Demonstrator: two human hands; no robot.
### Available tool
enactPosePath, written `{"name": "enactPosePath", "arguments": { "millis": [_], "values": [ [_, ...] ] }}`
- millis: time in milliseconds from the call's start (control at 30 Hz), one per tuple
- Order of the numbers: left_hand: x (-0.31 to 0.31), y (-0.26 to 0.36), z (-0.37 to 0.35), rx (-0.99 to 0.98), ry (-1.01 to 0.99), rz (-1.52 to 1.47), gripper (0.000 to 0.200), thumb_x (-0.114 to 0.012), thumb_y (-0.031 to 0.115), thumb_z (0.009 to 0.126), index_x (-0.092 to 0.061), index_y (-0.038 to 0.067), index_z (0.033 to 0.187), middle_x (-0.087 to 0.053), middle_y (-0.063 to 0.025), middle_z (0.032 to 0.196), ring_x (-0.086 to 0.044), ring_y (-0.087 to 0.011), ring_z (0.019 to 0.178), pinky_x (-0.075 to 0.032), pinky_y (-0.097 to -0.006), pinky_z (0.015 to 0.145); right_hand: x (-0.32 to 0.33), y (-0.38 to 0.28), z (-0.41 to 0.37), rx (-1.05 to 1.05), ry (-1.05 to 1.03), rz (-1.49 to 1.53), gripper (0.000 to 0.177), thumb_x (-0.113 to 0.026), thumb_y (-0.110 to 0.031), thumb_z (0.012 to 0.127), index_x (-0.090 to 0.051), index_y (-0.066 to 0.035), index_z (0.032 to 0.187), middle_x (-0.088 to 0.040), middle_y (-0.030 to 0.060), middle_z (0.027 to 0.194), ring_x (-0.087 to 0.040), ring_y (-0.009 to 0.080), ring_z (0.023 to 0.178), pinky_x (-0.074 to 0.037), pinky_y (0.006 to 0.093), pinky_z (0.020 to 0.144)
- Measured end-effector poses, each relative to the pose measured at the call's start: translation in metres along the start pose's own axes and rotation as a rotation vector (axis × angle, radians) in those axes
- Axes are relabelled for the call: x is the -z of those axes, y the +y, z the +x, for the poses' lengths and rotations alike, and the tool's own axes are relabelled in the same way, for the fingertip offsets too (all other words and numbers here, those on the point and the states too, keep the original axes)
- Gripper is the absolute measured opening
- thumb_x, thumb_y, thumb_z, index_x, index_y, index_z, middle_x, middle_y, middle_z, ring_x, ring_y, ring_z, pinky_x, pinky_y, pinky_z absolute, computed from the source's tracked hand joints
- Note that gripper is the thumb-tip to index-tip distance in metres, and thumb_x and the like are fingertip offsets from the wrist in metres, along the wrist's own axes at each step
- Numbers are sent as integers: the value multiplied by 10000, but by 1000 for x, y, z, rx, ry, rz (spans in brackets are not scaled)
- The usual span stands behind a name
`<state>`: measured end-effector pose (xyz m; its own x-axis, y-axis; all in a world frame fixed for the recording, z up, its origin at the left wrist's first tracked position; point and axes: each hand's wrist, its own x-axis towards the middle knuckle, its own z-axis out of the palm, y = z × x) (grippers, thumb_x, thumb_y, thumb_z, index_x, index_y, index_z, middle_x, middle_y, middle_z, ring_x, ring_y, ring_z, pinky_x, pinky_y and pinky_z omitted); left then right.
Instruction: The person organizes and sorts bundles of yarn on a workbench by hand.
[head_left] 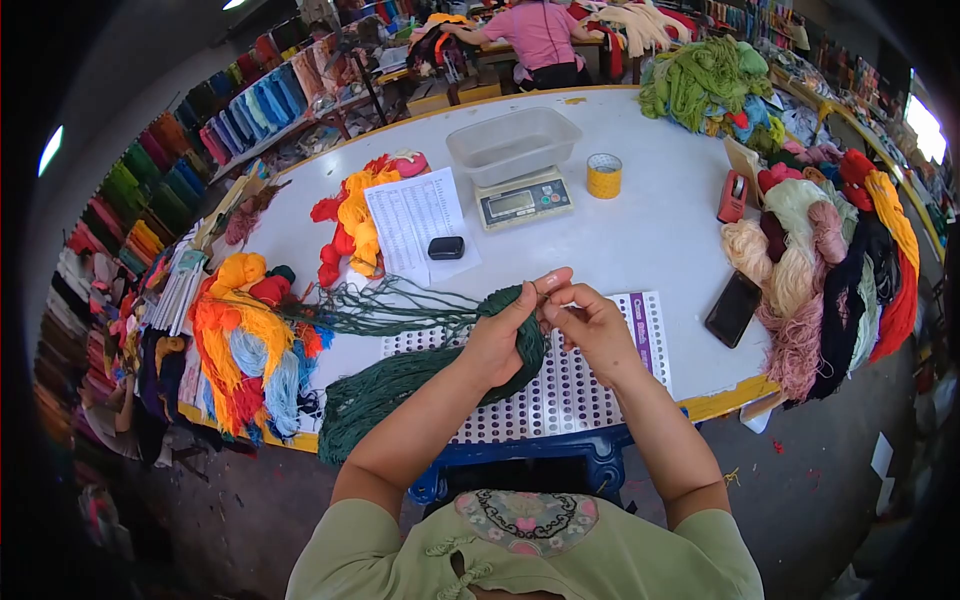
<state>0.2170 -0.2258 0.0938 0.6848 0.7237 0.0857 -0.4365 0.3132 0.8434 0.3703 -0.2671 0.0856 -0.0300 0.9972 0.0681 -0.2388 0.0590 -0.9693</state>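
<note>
My left hand [503, 332] is wrapped round a skein of dark green yarn [395, 392], near its looped right end. The skein's thick part hangs to the left over the table's front edge, while looser strands run left across the tabletop. My right hand [592, 328] is close beside it, thumb and fingers pinched together near the left fingertips. What the right fingers hold is too small to make out. Beneath both hands lies a white card with rows of holes and a purple strip [641, 330].
A scale [522, 203] bearing a clear plastic tub [512, 143] stands ahead, with yellow tape [604, 176] beside it. A printed sheet [415, 215] carries a small black case [446, 248]. Yarn heaps flank the table; a phone [733, 309] lies right. A person in pink [540, 45] works beyond.
</note>
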Motion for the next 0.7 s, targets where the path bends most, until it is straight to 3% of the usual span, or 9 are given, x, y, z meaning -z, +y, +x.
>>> {"name": "enactPosePath", "arguments": {
  "millis": [100, 200, 300, 367, 433, 500, 600, 633, 700],
  "values": [
    [-3, 0, 1, 25, 11, -29, 574, -374, 427, 1019, -402, 7, 1409, -429, -83, 1435, -435, -179, 1279, -341, -346, 1078, 6, 17, 6, 298, -21, -235, 89, -643, -105, 906, -610, -37, 953, -564, 17, 954, -526, 60, 678, -451, 210, 553],
    [2, -1, 4, 25, 9, -37, 561, -412, 420, 1008, -439, -5, 1375, -427, -102, 1442, -437, -187, 1286, -359, -334, 1068, 12, 12, 4, 130, -35, -105, 92, -627, -47, 901, -588, -23, 981, -536, 34, 1036, -535, 88, 706, -469, 215, 604],
    [7, -3, 5, 41, -2, -25, 517, -453, 403, 996, -501, -4, 1312, -457, -147, 1417, -480, -212, 1262, -395, -342, 1039, 25, 12, 6, 425, 182, -158, 52, -595, -71, 926, -585, -42, 967, -539, 34, 1052, -568, 120, 724, -506, 257, 738],
    [26, 7, 0, 146, -33, -42, 480, -474, 393, 989, -547, -3, 1251, -479, -187, 1393, -514, -233, 1236, -424, -350, 1012, 47, -3, 7, 418, 397, 207, 50, -557, -112, 953, -586, -71, 957, -565, 27, 974, -600, 146, 754, -508, 334, 867],
    [53, 27, -8, 11, 185, -128, 345, -530, 313, 975, -585, 4, 1119, -573, -217, 1245, -618, -207, 1043, -545, -277, 745, 98, -32, -9, 340, 460, 570, 82, -551, -163, 961, -571, -104, 907, -587, 11, 859, -620, 157, 779, -491, 386, 939],
    [93, 59, -19, -161, 522, -246, 306, -518, 248, 988, -554, 28, 1199, -637, -68, 1034, -568, -67, 717, -475, -191, 557, 225, -9, -30, 437, 389, 704, 123, -596, -136, 908, -530, -121, 806, -566, -1, 751, -598, 125, 723, -520, 313, 762],
    [147, 113, -54, -436, 546, -438, 309, -523, 218, 986, -538, 53, 1246, -621, -6, 951, -462, -21, 585, -402, -160, 483, 347, -45, -104, 702, 1097, 511, 105, -549, -32, 820, -493, -70, 740, -521, 19, 713, -513, 120, 625, -431, 212, 507],
    [154, 121, -61, -499, 558, -413, 315, -531, 203, 981, -532, 64, 1263, -610, 11, 923, -422, -7, 555, -365, -149, 457, 369, -44, -124, 938, 1371, 228, 45, -509, -24, 831, -554, -28, 828, -520, 38, 729, -525, 132, 625, -425, 201, 523],
    [147, 110, -48, -446, 530, -296, 323, -550, 193, 967, -537, 68, 1265, -592, 21, 870, -386, -2, 531, -326, -146, 441, 303, -61, -101, 885, 1390, -123, 110, -552, -148, 881, -567, -40, 883, -572, 41, 736, -508, 108, 567, -397, 201, 522]
  ]
}}
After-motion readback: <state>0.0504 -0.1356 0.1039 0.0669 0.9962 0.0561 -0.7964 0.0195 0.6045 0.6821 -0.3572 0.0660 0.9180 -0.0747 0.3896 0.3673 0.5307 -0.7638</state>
